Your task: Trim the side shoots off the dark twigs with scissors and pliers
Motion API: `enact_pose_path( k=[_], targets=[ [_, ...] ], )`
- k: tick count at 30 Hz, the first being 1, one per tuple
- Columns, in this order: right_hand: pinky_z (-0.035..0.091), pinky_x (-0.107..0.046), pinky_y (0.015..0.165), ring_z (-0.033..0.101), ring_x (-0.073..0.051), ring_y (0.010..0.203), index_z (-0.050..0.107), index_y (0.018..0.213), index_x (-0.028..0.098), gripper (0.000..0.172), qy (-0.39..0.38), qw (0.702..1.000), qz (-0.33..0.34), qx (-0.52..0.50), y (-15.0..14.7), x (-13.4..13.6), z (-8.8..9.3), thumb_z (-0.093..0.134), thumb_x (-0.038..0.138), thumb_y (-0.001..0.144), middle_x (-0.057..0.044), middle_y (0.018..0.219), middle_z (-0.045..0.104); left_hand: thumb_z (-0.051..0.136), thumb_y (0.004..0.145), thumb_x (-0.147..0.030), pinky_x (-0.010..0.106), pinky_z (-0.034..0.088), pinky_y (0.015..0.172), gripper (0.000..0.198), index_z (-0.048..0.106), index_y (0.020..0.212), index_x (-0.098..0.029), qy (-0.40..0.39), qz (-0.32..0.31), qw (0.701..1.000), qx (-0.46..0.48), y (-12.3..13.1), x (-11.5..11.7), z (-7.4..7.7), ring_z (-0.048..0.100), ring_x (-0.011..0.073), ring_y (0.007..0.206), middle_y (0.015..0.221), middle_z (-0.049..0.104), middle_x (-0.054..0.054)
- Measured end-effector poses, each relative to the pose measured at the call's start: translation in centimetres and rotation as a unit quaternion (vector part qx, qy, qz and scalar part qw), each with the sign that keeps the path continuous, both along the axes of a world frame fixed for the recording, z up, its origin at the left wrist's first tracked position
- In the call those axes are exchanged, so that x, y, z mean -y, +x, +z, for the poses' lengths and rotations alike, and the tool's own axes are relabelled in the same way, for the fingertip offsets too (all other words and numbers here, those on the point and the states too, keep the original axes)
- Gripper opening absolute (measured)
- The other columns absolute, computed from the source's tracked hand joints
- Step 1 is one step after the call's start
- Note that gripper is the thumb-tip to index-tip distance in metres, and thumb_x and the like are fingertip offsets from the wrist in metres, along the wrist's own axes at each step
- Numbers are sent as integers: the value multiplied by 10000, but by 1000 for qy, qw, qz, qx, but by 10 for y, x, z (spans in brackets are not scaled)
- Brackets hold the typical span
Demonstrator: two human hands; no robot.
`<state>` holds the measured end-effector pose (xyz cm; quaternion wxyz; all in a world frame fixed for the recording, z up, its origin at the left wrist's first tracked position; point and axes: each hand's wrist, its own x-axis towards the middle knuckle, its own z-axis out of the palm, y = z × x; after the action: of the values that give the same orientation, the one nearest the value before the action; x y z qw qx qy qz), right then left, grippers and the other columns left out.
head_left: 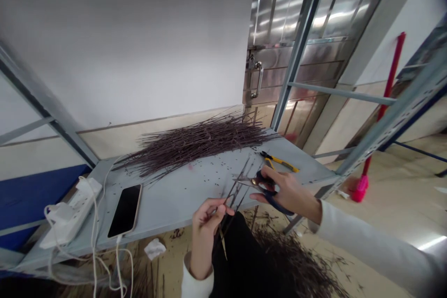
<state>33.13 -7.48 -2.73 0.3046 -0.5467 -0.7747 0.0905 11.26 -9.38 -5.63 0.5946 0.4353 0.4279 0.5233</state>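
My left hand [209,216] is closed around a few thin dark twigs [230,193], which point up and away from me over the table's front edge. In my right hand [289,191] is a pair of scissors [268,191] with dark handles. Its blades are parted and lie at the upper part of the twigs; whether they touch them I cannot tell. Just beyond the right hand, yellow-handled pliers [279,162] lie on the table. A large heap of dark twigs [199,142] rests along the back of the tabletop.
On the grey table [167,205] lie a phone [125,210], a white power strip [73,214] with cables, and small dark scraps. Metal shelf posts [300,46] frame both sides. More twigs [296,260] are piled on the floor at the right, near a red-handled broom [360,188].
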Motion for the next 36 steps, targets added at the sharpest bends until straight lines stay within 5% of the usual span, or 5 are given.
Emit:
enact_pose_path(
  k=[6,13,26,31,36],
  targets=[
    [363,-239,472,449,-130,462,317,760,249,430,-70,996,7,-46,-16,-2,-18,568,598,737,52,558,482,770,629,-401,195,145,376,312,710,762,-125,-35,-24,999,-1,-5,-2,-3,233,13,342,574,671,13],
    [393,-260,527,498,-149,532,313,836,238,371,-48,996,62,-33,-19,-4,-11,519,545,805,25,665,492,757,663,-369,222,399,519,239,707,741,-148,-37,-39,999,2,-1,1,-6,592,146,576,616,702,40],
    [334,-245,479,533,-162,462,397,759,243,342,-18,997,-56,42,5,-3,-22,533,553,807,36,521,503,723,700,-367,259,490,646,219,723,768,-159,4,33,999,-31,2,-5,-13,655,191,693,611,701,33],
    [419,-266,510,524,-160,526,417,773,241,326,-33,997,-59,-48,12,8,-51,582,522,776,12,631,545,715,691,-379,269,476,675,235,736,756,-154,12,64,997,-50,5,-7,-20,634,181,650,610,705,39],
    [521,-350,673,614,-222,723,492,955,221,364,-45,985,-115,-120,11,39,-105,564,535,787,-70,830,627,722,676,-406,281,475,684,265,745,760,-156,5,81,995,-62,5,-12,-31,634,193,655,620,710,53]
  ],
)
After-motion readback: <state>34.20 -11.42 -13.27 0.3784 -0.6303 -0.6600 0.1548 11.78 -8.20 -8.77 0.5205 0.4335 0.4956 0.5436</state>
